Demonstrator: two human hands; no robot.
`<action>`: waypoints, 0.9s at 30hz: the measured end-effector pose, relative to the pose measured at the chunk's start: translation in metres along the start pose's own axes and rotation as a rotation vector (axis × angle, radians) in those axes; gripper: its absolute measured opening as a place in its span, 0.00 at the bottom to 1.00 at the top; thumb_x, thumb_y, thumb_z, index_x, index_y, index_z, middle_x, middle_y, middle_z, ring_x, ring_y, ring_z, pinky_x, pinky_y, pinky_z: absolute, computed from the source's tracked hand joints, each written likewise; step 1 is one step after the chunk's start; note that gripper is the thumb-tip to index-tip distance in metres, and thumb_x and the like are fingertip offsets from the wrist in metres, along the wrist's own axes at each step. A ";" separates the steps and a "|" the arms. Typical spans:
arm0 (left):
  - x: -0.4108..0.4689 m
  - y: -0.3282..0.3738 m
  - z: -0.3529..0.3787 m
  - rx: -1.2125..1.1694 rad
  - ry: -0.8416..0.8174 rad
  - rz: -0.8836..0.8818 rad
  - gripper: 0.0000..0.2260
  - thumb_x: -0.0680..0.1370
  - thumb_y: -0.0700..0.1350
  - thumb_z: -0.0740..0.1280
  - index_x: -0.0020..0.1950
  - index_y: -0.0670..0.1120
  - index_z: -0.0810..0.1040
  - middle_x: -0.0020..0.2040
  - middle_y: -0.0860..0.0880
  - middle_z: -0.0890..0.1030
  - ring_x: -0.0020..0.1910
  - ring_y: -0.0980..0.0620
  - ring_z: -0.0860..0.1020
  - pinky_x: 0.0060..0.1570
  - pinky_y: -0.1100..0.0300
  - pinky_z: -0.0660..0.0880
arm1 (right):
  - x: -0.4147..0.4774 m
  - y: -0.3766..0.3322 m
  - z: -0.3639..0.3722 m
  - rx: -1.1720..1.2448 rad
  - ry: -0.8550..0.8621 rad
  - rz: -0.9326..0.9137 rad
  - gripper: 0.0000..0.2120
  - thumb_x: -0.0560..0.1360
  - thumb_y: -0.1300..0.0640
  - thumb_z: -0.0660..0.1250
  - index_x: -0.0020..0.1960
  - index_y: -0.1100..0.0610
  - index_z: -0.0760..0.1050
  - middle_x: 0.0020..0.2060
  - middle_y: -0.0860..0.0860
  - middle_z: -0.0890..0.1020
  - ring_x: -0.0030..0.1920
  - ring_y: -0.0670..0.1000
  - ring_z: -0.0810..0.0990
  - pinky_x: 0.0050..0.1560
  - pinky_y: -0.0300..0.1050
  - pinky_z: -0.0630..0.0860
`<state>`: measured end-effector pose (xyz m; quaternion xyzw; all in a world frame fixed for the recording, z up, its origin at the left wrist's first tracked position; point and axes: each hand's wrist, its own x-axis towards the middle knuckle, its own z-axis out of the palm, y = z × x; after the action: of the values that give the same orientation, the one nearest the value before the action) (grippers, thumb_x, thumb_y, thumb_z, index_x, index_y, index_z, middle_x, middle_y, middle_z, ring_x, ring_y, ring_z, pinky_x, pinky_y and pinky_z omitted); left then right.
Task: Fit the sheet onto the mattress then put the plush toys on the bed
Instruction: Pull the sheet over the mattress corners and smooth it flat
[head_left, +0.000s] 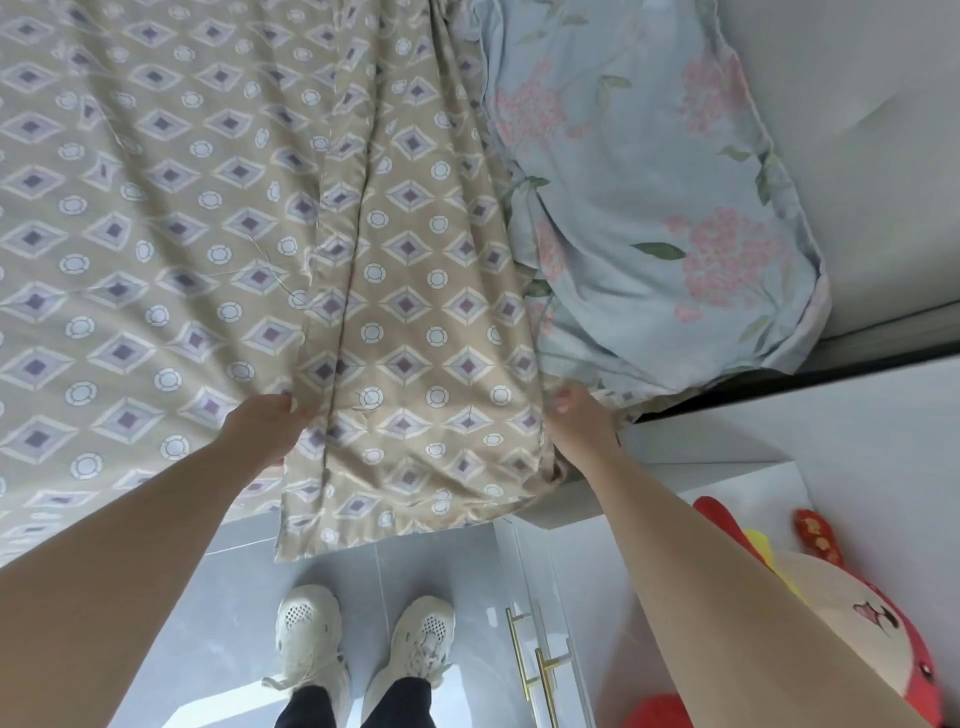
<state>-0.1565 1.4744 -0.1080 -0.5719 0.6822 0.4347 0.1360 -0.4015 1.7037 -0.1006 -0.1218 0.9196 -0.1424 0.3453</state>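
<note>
A tan sheet (171, 218) with a diamond and circle pattern covers the mattress, and a folded flap of it hangs over the near edge. My left hand (270, 423) grips the sheet's fold near the bed edge. My right hand (579, 415) holds the sheet's right edge, its fingers partly hidden in the cloth. A red and cream plush toy (852, 618) lies on the white nightstand (737, 483) at the lower right, partly behind my right arm.
A pale blue floral pillow (654, 197) lies at the bed's right end against a white headboard (872, 156). The nightstand has brass drawer handles (540, 670). My two shoes (363, 654) stand on grey floor tiles.
</note>
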 end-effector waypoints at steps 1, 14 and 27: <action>-0.001 0.002 0.001 0.021 0.019 0.024 0.14 0.79 0.50 0.64 0.47 0.38 0.76 0.47 0.36 0.79 0.48 0.38 0.79 0.53 0.45 0.78 | 0.002 -0.013 -0.002 0.096 0.024 -0.056 0.18 0.80 0.53 0.59 0.67 0.59 0.70 0.61 0.55 0.78 0.61 0.56 0.76 0.53 0.43 0.68; -0.028 -0.008 0.006 -0.229 0.175 0.113 0.17 0.80 0.49 0.61 0.38 0.38 0.72 0.30 0.44 0.71 0.32 0.45 0.68 0.36 0.53 0.66 | 0.001 -0.029 -0.027 0.506 0.294 -0.025 0.06 0.83 0.60 0.50 0.52 0.58 0.66 0.40 0.51 0.73 0.43 0.53 0.72 0.38 0.45 0.66; -0.054 -0.014 0.024 -0.284 -0.042 0.076 0.16 0.82 0.50 0.59 0.47 0.37 0.77 0.36 0.40 0.74 0.34 0.47 0.70 0.33 0.56 0.67 | -0.007 0.013 -0.082 0.432 -0.410 -0.018 0.11 0.75 0.48 0.70 0.53 0.54 0.80 0.52 0.57 0.84 0.54 0.57 0.82 0.60 0.56 0.77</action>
<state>-0.1343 1.5286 -0.0914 -0.5501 0.6319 0.5436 0.0513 -0.4526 1.7325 -0.0419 -0.0798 0.7779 -0.3102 0.5406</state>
